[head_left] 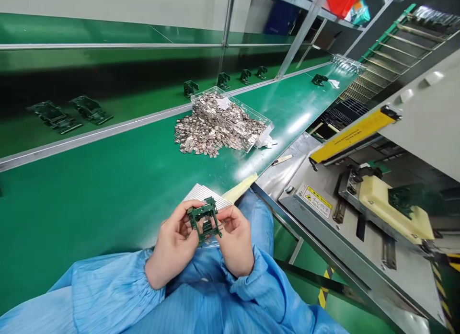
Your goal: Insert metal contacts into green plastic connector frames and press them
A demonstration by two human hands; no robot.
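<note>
Between both hands, close to my body, is a dark green plastic frame [204,220] with an open middle. My left hand [176,243] grips its left side, thumb in front. The fingers of my right hand [235,240] pinch its right side; whether they also hold a small part I cannot make out. Just behind the frame lies a ridged, light grey block [212,195] at the bench edge. Farther off, a clear plastic tray [257,120] is heaped with small metal pieces [212,128], many of them spilled onto the green bench [108,204].
Several similar green frames [223,80] stand beyond the bench's metal rail, two more [89,109] to the left. At right is a machine with a yellow bar [355,134] and a cream fixture [391,204] holding a dark green part. A pale yellow strip [240,188] sits by my knee.
</note>
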